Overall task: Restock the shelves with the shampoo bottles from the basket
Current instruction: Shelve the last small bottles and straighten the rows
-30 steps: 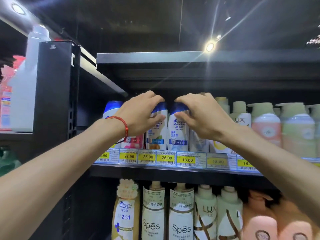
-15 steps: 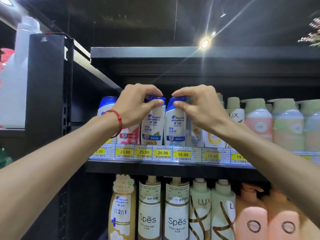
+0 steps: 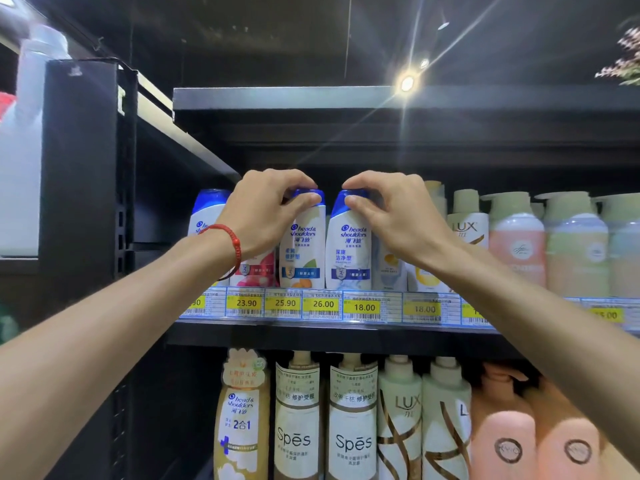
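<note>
Shampoo restocking: left grip (image 3: 266, 213) pinches the green-label bottle (image 3: 303, 252) by its cap, right grip (image 3: 398, 216) the blue-label bottle (image 3: 349, 252); best squared, labels forward.

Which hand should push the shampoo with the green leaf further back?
Probably left. The left hand grips the green-leaf shampoo by its blue cap; the right hand grips the blue-label bottle beside it.

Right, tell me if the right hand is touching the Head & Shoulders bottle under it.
Touching. Head view: the right hand pinches the bottle by its blue cap.
</note>
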A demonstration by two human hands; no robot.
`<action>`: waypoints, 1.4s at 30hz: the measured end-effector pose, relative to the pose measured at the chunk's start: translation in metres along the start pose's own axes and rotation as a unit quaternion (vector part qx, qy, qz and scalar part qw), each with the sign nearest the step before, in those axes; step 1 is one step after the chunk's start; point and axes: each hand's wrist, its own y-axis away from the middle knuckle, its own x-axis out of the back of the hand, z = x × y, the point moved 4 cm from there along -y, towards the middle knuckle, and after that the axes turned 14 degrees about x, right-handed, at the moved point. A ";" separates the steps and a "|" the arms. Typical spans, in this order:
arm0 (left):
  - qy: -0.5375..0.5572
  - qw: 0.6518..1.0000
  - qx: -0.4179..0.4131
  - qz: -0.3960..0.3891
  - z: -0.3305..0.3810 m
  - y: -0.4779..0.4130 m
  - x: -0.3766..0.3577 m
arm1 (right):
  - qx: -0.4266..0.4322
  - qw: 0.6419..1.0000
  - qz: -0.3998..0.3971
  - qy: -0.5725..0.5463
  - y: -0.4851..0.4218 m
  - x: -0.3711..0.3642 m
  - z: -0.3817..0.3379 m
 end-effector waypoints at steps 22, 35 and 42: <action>-0.156 0.982 -0.080 0.069 -0.001 0.015 -0.015 | 0.092 0.983 -0.073 0.142 0.014 -0.005 0.006; -0.122 0.989 -0.082 0.031 0.079 0.003 -0.047 | 0.019 0.973 -0.038 0.225 0.032 0.066 0.055; -0.202 0.978 -0.040 -0.040 0.093 -0.011 -0.070 | -0.030 0.958 -0.150 0.243 0.028 0.070 0.069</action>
